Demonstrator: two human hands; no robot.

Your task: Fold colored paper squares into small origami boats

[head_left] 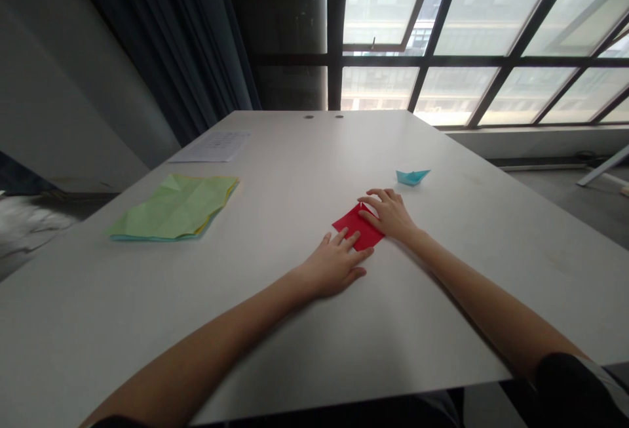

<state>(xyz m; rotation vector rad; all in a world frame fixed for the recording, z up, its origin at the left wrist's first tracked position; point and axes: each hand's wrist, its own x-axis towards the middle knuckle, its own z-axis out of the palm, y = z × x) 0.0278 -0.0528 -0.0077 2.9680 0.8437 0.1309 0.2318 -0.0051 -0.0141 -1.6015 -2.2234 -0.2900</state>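
A piece of folded red paper point(352, 221) lies flat on the white table, its corners pointing outward like a diamond, with a small slit at the far corner. My left hand point(335, 263) rests with spread fingers, its fingertips on the near left part of the paper. From the right, my right hand point(389, 213) lies over the paper's far right edge, fingers apart and slightly bent, the thumb on the red surface. Part of the paper is hidden under both hands. A blue folded paper boat point(413, 177) sits just beyond my right hand.
On the left of the white table point(275, 185) lies a stack of creased coloured paper point(174, 205), green on top, with yellow and blue edges showing. Behind it is a printed white sheet point(213, 146). A dark curtain and windows stand beyond the table's far edge.
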